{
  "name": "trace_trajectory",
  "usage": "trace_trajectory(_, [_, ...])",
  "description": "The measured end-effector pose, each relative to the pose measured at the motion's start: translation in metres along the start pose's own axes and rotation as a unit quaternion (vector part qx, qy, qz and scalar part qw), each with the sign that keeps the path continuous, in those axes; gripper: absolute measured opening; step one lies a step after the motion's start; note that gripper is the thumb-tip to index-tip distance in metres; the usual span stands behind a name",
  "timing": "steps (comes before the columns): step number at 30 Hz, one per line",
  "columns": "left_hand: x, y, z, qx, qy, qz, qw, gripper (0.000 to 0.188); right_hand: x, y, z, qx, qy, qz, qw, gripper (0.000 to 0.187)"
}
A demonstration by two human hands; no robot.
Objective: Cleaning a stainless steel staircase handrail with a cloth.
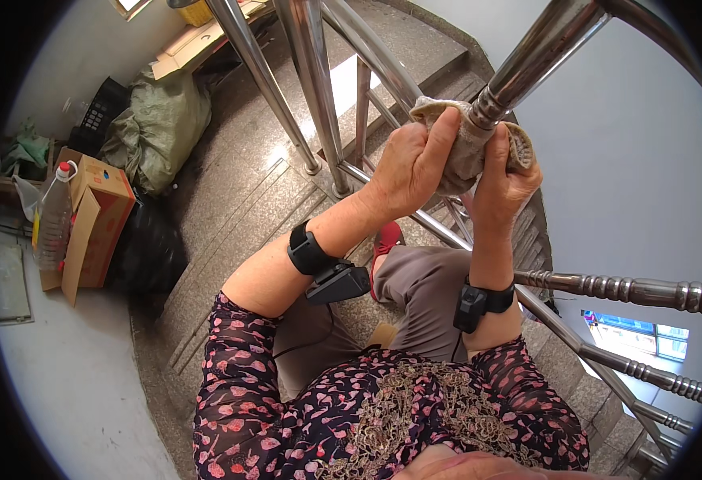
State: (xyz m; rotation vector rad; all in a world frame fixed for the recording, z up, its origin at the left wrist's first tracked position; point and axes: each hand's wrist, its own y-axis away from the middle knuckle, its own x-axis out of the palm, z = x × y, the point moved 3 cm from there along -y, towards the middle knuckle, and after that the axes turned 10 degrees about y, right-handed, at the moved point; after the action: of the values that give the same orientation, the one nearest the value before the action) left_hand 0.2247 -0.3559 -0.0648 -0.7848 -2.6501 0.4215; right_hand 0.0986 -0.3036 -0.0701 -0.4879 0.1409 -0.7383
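A greyish-brown cloth (461,164) is wrapped around an upright metal baluster (539,60) of the stair railing, just below its ringed collar. My left hand (416,160) grips the cloth from the left, thumb pointing up along it. From the right, my right hand (504,180) holds the cloth's other side, its thumb also raised against the post. Both hands are closed and close together, with the post between them. The cloth's edges fold out above the fingers on both sides, and its underside is partly hidden by my hands.
More shiny posts (307,72) stand at upper left, and ringed balusters (623,288) run along the right. Speckled stone steps (239,216) surround my feet. By the left wall are a cardboard box (99,216), a plastic bottle (53,216), a green sack (163,120) and a black crate (103,116).
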Motion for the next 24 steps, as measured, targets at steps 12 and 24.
trace_trajectory(12, [-0.007,0.000,0.018,-0.100,0.096,-0.008,0.990,0.053,0.004,0.002,0.015,-0.040,0.005,-0.027,0.999,0.020])
trace_trajectory(24, [-0.012,0.002,0.021,-0.156,0.194,-0.082,0.965,0.035,0.005,0.001,0.010,0.001,-0.018,0.040,0.999,0.022])
